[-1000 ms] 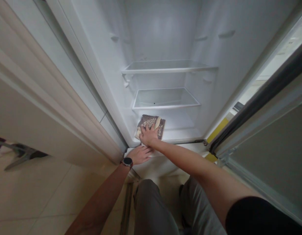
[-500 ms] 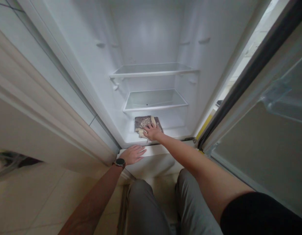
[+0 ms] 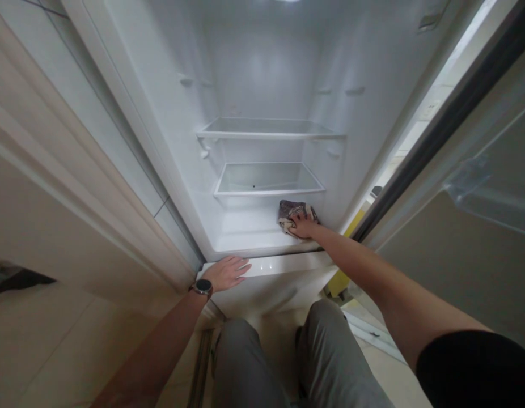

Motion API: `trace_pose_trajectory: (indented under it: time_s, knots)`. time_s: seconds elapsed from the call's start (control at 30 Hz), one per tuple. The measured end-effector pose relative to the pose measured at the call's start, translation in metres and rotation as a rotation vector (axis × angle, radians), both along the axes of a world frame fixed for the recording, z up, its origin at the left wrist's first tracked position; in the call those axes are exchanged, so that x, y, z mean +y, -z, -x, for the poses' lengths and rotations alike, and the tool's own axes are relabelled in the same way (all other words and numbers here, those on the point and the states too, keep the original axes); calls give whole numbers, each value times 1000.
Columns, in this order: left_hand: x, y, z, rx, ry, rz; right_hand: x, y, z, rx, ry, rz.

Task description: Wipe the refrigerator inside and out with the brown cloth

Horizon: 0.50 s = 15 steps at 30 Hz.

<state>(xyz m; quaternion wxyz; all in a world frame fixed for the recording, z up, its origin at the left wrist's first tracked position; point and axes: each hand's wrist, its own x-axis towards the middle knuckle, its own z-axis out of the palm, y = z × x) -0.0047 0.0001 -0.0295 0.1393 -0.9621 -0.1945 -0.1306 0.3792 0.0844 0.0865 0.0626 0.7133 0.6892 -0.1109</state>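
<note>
A folded brown and cream patterned towel [image 3: 287, 215] lies on the fridge floor [image 3: 249, 225], at its right side. My right hand [image 3: 304, 224] is on top of it, gripping and pressing it down, with the fingertips dug into the fabric. Some of the towel is hidden under that hand. My left hand [image 3: 228, 273], with a dark round watch at the wrist, rests palm down on the white ledge [image 3: 288, 263] below the fridge opening. Its fingers are stretched out and it holds nothing.
Two glass shelves, an upper one [image 3: 262, 126] and a lower one [image 3: 271, 177], sit above the towel. The open fridge door [image 3: 449, 255] stands on the right. A beige panel [image 3: 96, 209] runs along the left. My knees are close in front of the ledge.
My right hand has slid the towel from the middle of the fridge floor to the right side, and the towel is more bunched. The left hand stays on the ledge.
</note>
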Motion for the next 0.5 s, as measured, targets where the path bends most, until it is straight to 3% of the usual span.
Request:
trace_pose_trajectory:
  time_s: [0.23, 0.5]
  knots:
    - [-4, -2, 0, -10, -24, 8, 41, 22, 8, 27, 83, 72]
    - [-3, -7, 1, -62, 20, 27, 101, 41, 5, 99, 127, -276]
